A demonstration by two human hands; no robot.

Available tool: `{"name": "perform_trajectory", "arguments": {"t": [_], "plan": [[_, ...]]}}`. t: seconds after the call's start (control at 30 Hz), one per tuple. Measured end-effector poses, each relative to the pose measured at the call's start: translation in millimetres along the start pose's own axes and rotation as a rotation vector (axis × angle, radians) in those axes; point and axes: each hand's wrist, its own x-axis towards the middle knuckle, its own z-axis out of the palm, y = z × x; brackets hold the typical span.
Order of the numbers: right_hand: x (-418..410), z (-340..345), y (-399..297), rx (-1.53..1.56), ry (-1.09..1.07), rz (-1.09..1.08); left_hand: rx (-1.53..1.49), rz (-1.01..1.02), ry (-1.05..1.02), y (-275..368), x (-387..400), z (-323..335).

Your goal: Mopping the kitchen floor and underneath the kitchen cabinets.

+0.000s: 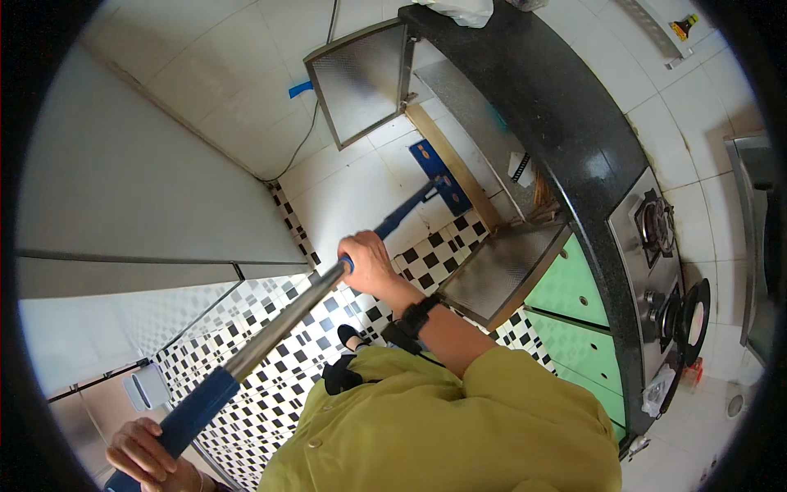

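Observation:
A long mop with a metal pole (pixel 295 317) runs diagonally from lower left to upper centre. My left hand (pixel 146 455) is closed around the blue grip at its upper end. Farther down the pole, my right hand (pixel 367 261) grasps it beside a blue collar; a black band is on that wrist. The flat blue mop head (pixel 440 177) lies on the white floor tiles (pixel 350 190), alongside the wooden base edge of the cabinet. The pad under the mop head cannot be made out.
Two textured cabinet doors, one upper (pixel 359 83) and one lower (pixel 504 270), stand swung out. A black countertop (pixel 522 80) with a gas stove (pixel 652 270) and a pan (pixel 695 320) curves along the right. A large grey appliance or cabinet (pixel 141 160) stands left.

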Motion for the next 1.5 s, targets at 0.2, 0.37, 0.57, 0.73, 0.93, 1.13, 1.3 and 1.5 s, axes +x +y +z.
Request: {"name": "perform_trajectory", "arguments": {"t": [0.2, 0.37, 0.57, 0.73, 0.93, 1.13, 1.3, 1.5], "plan": [[-37.8, -5.6, -22.8, -0.022, -0.046, 0.047, 0.017, -0.042, 0.189, 16.6, -15.0, -2.7], [-7.0, 15.2, -6.7, -0.038, -0.119, 0.058, -0.062, -0.076, 0.235, 12.3, -11.4, 15.4], [57.9, 10.8, 49.9, -0.023, -0.185, 0.006, 0.049, -0.057, 0.151, -33.9, 17.5, 61.9], [47.5, -7.7, 33.4, -0.028, 0.018, -0.005, 0.023, -0.006, -0.053, -15.7, 34.0, 53.6], [-5.8, -25.3, -16.3, -0.03, -0.016, 0.083, -0.116, 0.087, 0.097, 20.8, 16.1, -8.5], [4.2, -0.1, -11.1, 0.009, -0.021, -0.009, -0.297, -0.026, 0.128, 13.4, 8.9, -6.2], [61.9, 12.7, 34.7, -0.01, -0.078, -0.061, 0.015, -0.077, 0.287, -22.9, 30.0, 45.7], [87.0, 21.2, 46.6, -0.106, -0.297, 0.009, 0.122, -0.123, 0.339, -35.0, 40.9, 67.0]]}}
